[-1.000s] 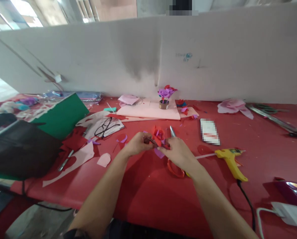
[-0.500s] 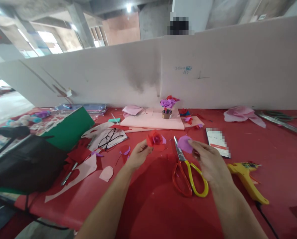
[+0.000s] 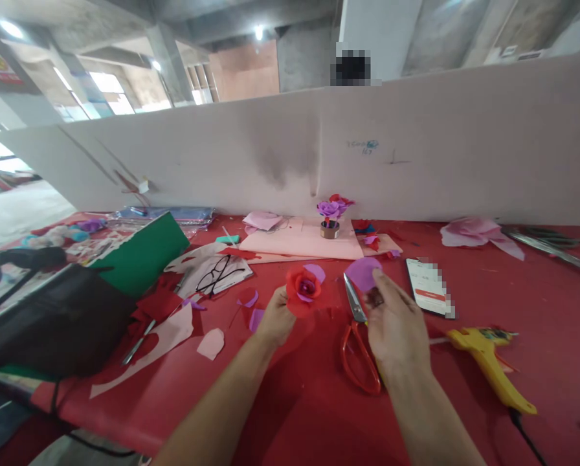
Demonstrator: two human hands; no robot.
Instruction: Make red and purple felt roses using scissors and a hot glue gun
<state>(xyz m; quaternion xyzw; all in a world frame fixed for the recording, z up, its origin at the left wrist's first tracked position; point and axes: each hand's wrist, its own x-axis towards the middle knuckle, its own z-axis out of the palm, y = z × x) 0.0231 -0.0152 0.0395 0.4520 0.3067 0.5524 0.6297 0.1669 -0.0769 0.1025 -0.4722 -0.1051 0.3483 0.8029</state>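
Observation:
My left hand (image 3: 276,318) is closed on a red and purple paper flower (image 3: 303,288), its open face turned up towards me. One purple petal shows at the flower's upper right edge. Between thumb and fingers, my right hand (image 3: 397,318) pinches a loose purple paper petal (image 3: 362,274), a short gap away from the flower. Scissors (image 3: 356,304) lie on the red table under and beside my right hand, which hides most of the yellow handle; the red handle (image 3: 360,362) shows.
Right of my hand lie a phone (image 3: 426,288) and a yellow glue gun (image 3: 494,362) with its cord. Paper scraps, eyeglasses (image 3: 218,277) and a dark bag (image 3: 52,317) are on the left. Behind, a small pot (image 3: 329,231) of paper flowers stands on pink sheets (image 3: 290,249) before a white partition (image 3: 197,155).
The flower has tilted so its face shows more. My right hand has moved slightly left with the petal, covering the yellow scissor handle. The whole view has shifted a little.

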